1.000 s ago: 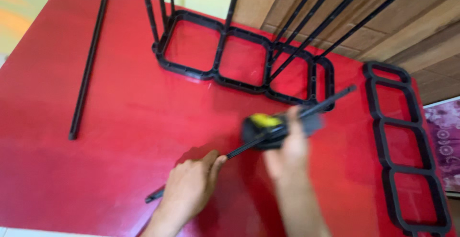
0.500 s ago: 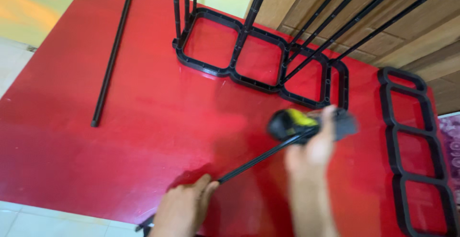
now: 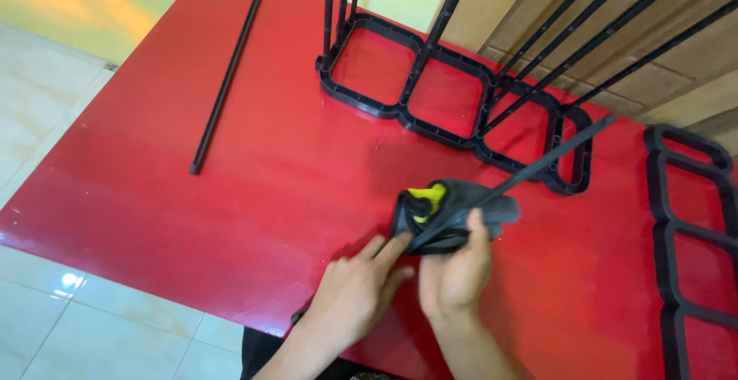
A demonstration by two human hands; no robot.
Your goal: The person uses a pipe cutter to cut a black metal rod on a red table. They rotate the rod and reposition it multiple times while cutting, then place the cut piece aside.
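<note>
My right hand (image 3: 455,276) is shut on a black and yellow tape measure (image 3: 430,205) near the front of a red table (image 3: 231,219). It presses the tool against a long black rod (image 3: 553,159) that slants from upper right down toward me. My left hand (image 3: 355,294) lies along the lower part of that rod and grips it. Its index finger reaches up to the tape measure. The rod's lower end sticks out under my left wrist.
A black plastic frame of square cells (image 3: 400,111) lies at the back of the table with several upright rods set in it. A second frame (image 3: 676,219) lies flat at the right. A loose black rod (image 3: 231,73) lies at the left. Tiled floor (image 3: 92,326) shows below the table's edge.
My left hand has slid up the rod until it meets the tape measure, so both hands are now side by side. The tape measure has moved slightly toward me.
</note>
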